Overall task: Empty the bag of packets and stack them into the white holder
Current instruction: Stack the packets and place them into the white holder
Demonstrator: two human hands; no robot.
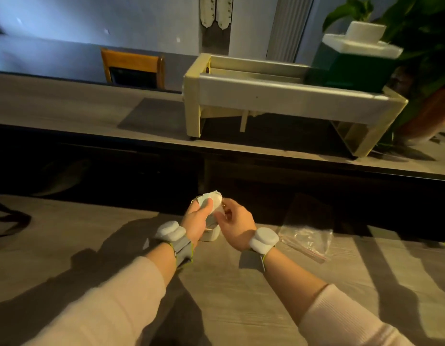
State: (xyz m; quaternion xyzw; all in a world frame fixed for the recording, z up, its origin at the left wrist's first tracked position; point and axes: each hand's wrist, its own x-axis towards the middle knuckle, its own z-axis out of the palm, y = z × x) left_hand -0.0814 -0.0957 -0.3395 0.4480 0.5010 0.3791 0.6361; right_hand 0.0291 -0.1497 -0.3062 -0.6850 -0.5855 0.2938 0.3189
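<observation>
Left hand (pixel 197 219): fingers curled, thumb pressed on top of a small bunch of white packets (pixel 211 199); exact count cannot be told.
Right hand (pixel 235 222): fingers bent, tips pinching the packets' right edge.
White holder (pixel 211 234): one, on the wooden table (pixel 216 295) directly beneath the fingers; contents hidden.
Clear plastic bag (pixel 306 237): one, flat on the table, right of the right fingers, appears empty.
Cream shelf unit (pixel 278 101): one, well beyond the fingers.
</observation>
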